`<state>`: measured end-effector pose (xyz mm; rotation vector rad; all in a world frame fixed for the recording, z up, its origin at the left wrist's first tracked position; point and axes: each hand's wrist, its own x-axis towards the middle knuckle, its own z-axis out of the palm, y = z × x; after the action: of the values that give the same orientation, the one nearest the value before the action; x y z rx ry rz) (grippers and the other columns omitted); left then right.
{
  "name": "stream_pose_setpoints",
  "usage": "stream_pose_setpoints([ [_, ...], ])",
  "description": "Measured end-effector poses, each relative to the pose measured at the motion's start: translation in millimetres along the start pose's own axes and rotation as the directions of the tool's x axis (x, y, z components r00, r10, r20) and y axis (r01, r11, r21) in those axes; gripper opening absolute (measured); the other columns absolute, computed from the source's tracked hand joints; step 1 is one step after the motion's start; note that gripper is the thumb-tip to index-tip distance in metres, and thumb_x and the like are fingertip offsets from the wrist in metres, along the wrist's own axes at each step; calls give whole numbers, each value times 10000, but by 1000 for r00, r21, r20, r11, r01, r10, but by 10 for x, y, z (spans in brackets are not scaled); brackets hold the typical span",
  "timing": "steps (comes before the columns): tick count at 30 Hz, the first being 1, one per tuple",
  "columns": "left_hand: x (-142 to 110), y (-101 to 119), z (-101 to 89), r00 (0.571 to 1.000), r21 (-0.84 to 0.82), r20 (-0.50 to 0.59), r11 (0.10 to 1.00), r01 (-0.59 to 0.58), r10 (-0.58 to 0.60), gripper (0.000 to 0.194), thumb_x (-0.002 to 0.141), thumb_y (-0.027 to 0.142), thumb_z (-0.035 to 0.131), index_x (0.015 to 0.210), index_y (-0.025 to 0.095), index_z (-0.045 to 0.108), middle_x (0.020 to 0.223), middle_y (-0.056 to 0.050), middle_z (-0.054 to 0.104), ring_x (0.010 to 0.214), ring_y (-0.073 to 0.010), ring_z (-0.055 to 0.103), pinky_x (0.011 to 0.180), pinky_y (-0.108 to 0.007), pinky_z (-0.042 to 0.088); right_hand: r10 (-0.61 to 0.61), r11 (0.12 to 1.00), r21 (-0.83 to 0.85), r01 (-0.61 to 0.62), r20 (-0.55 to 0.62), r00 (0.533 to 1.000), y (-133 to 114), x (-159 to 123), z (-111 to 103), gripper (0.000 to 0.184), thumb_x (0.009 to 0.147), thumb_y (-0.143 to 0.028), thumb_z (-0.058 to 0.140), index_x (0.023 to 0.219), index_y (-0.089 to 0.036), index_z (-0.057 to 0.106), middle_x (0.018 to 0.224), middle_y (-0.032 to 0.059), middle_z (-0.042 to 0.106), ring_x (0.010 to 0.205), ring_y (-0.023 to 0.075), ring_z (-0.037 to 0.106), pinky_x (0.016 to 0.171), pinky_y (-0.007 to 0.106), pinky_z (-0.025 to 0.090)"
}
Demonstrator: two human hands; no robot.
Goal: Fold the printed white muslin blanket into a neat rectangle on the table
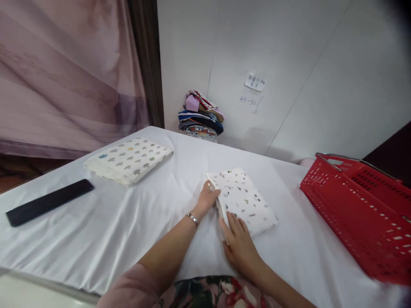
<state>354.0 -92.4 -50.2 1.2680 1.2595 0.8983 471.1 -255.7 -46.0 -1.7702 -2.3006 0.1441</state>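
Observation:
A white folded cloth [245, 196] with small scattered prints lies on the white-covered table in front of me. My left hand [207, 200] is closed on its left edge, thumb on top, and a bracelet circles that wrist. At the near left corner rests my right hand [239, 237], its fingers stretched flat on the fabric. Farther left sits a second folded cloth [131, 160], cream with grey mushroom-like shapes and a few coloured ones; neither hand touches it.
A long black flat object [49, 203] lies at the left. On the right stands a red perforated plastic basket [353, 218] with metal handles. Behind the table are a stack of folded fabrics [201, 115] and a wall with a paper label [255, 82]. Pink curtains [70, 77] hang at the left.

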Motion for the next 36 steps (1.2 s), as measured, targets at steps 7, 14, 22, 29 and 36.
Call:
stream_pose_setpoints([
  [7, 30, -111, -84, 991, 128, 92, 986, -108, 96, 570, 804, 390, 542, 1343, 257, 414, 791, -3, 653, 697, -139, 593, 674, -240, 462, -84, 991, -99, 87, 38, 996, 129, -169, -54, 709, 707, -38, 432, 1378, -255, 360, 1459, 103, 292, 1336, 268, 258, 1073, 507, 213],
  [14, -2, -11, -121, 981, -8, 196, 1000, -4, 6, 564, 776, 374, 589, 1297, 193, 468, 624, 33, 528, 472, -67, 410, 459, -198, 351, -227, 960, -181, 213, -61, 972, 263, -125, 22, 642, 722, -21, 448, 1328, -230, 428, 1384, 138, 409, 1262, 276, 379, 996, 479, 359],
  [22, -24, 71, -363, 873, -36, 487, 999, 12, 7, 746, 718, 185, 516, 1413, 184, 244, 665, 30, 533, 561, -100, 517, 506, -213, 403, -279, 950, 34, 311, -359, 890, 407, 15, -303, 674, 736, -23, 392, 1379, -209, 319, 1212, 105, 567, 1099, 203, 544, 893, 359, 495],
  [29, -74, 24, -291, 878, 435, 444, 813, -387, 181, 810, 693, 290, 611, 1407, 233, 233, 938, -55, 613, 826, -207, 583, 689, -310, 457, -155, 948, 198, 251, -401, 903, 484, 64, -573, 584, 772, -67, 430, 1331, -229, 383, 1206, 68, 574, 1080, 185, 564, 885, 316, 504],
  [36, -18, 14, -245, 837, 836, 279, 308, -453, 471, 450, 737, 215, 567, 1181, 234, 503, 1041, -99, 556, 971, -254, 529, 750, -354, 441, -144, 934, 241, 263, -419, 896, 504, -2, -631, 552, 771, -71, 457, 1297, -237, 424, 1187, 60, 589, 1057, 175, 577, 879, 300, 498],
])
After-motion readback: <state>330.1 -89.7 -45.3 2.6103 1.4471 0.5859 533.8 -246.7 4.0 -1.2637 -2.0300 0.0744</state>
